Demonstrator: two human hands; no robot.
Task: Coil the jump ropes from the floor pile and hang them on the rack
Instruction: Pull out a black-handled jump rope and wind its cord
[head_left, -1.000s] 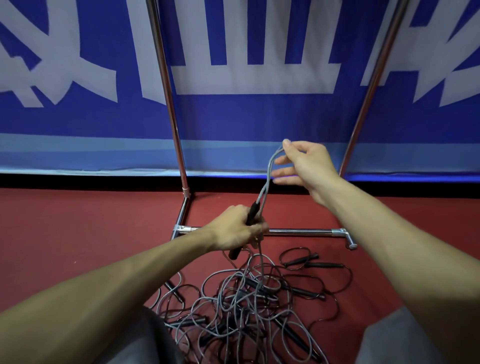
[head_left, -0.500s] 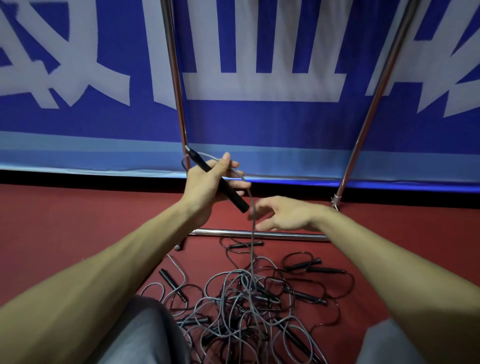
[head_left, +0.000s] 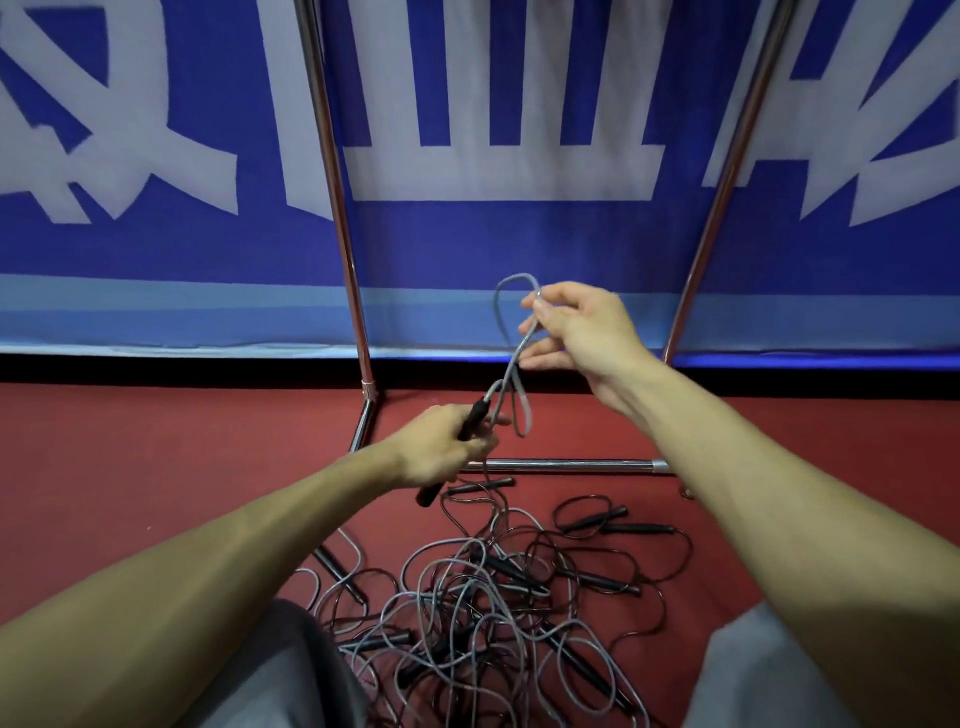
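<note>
Coiling rope (head_left: 511, 364) above the pile (head_left: 483, 597): left grip (head_left: 436, 449) held its handle (head_left: 476, 415), right grip (head_left: 582, 338) pinched a loop; another wrap was due.

Left hand (head_left: 439, 449) fisted low, right hand (head_left: 582, 332) raised, pinching

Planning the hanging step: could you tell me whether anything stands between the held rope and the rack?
Nothing visible does; the grey rope hangs just before the rack, though its tail runs down into the floor pile.
</note>
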